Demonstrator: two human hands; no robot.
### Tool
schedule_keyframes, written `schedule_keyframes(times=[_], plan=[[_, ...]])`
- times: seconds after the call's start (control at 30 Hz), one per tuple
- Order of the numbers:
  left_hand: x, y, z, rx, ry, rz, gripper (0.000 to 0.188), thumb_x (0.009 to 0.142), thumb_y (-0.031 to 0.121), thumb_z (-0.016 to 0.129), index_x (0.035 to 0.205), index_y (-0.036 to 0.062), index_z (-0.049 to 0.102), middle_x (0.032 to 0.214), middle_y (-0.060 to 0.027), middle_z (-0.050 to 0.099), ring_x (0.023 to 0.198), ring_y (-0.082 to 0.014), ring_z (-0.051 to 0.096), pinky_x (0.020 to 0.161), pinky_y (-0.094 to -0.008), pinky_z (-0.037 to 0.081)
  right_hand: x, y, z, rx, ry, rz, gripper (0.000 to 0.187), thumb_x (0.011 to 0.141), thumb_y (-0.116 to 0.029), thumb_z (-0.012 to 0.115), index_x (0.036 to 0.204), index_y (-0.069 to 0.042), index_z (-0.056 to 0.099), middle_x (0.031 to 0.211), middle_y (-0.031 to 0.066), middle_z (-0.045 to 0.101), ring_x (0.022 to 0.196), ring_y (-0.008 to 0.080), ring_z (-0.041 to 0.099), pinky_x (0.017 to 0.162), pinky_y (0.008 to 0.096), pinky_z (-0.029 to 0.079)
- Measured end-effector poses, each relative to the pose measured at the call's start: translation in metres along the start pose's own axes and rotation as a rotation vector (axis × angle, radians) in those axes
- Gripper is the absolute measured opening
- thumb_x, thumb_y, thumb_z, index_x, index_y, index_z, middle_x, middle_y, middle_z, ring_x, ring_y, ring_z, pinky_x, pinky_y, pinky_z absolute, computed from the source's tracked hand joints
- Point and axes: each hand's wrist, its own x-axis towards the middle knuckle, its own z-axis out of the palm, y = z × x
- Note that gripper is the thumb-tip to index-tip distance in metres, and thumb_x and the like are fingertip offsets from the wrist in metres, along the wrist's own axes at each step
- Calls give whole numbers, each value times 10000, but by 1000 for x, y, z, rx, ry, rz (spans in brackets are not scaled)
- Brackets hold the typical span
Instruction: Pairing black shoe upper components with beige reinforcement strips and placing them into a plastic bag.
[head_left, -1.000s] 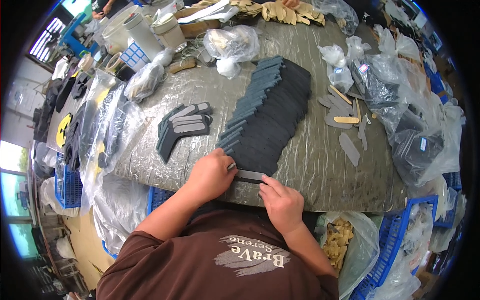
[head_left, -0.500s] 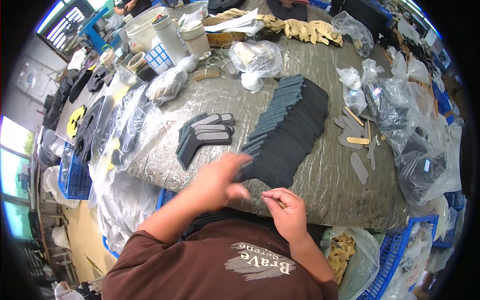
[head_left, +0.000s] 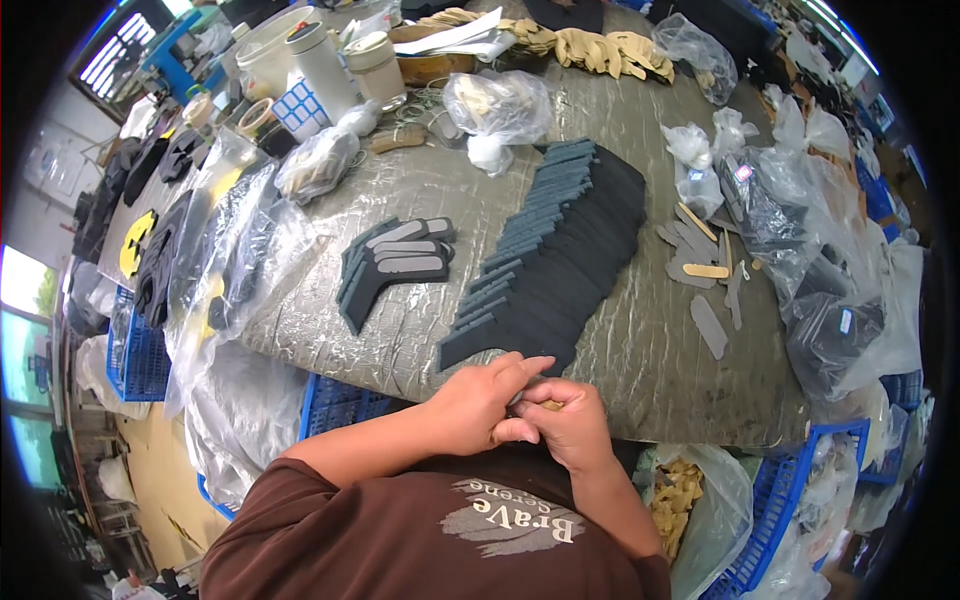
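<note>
My left hand (head_left: 488, 402) and my right hand (head_left: 572, 420) meet at the table's near edge. The right fingers are closed in a pinch on a small tan, stick-like piece (head_left: 551, 405), mostly hidden. The left hand has its thumb apart and its fingers stretched over the right fingertips. A bit of something grey shows between the hands; its kind is hidden. Just beyond them lies a long overlapping row of black fabric pieces (head_left: 570, 255) with blue-grey edges. To its left sits a smaller dark pile (head_left: 365, 290) topped with grey finger-shaped strips (head_left: 410, 264).
Loose grey strips (head_left: 709, 328) and flat wooden sticks (head_left: 706, 270) lie at the right. Plastic bags of dark pieces (head_left: 830, 300) cover the right edge. At the back left stand a white flask (head_left: 325, 70) and a jar (head_left: 375, 68). Tan gloves (head_left: 610, 52) lie at the back.
My left hand has moved right and nearer, from beside the row's near end to my right hand. The row's near end shows more. My right hand keeps its pinch.
</note>
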Motion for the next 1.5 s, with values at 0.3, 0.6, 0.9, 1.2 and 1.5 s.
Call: schedule_keyframes(times=[0.3, 0.6, 0.9, 1.2, 1.5], plan=[[5, -3, 1, -149, -21, 78, 687, 865, 508, 561, 1279, -28, 452, 974, -175, 543, 865, -290, 570, 738, -365, 471, 2, 17, -11, 3, -12, -86, 44, 801, 53, 626, 826, 19, 640, 817, 42, 635, 710, 65, 579, 605, 207, 463], [18, 6, -23, -136, 129, 5, 189, 762, 62, 723, 934, 25, 656, 818, -97, 591, 769, -206, 593, 688, -299, 477, -1, 12, -11, 424, -172, -33, 80, 888, -74, 497, 954, -43, 532, 793, 12, 545, 538, 30, 401, 484, 190, 317], [16, -4, -41, -382, 444, -609, 54, 820, 35, 657, 802, 26, 607, 688, 23, 583, 601, -54, 528, 549, -196, 421, 0, 1, -50, 606, 174, -407, 35, 901, -92, 476, 868, -102, 473, 717, 45, 517, 604, 115, 475, 478, 243, 349], [41, -22, -42, -146, 155, -672, 83, 785, 73, 700, 779, 14, 642, 623, 16, 571, 560, -44, 496, 510, -217, 398, -4, 19, -27, -1428, 376, -846, 198, 709, -60, 684, 906, -70, 666, 683, 59, 472, 620, 237, 524, 518, 353, 441], [45, -20, -34, -1, 155, -665, 140, 746, 116, 726, 781, -6, 665, 619, -21, 595, 581, -71, 508, 552, -262, 435, -4, 20, -28, -1496, 353, -810, 195, 726, -69, 626, 915, -52, 669, 744, 43, 496, 637, 213, 551, 519, 337, 463]])
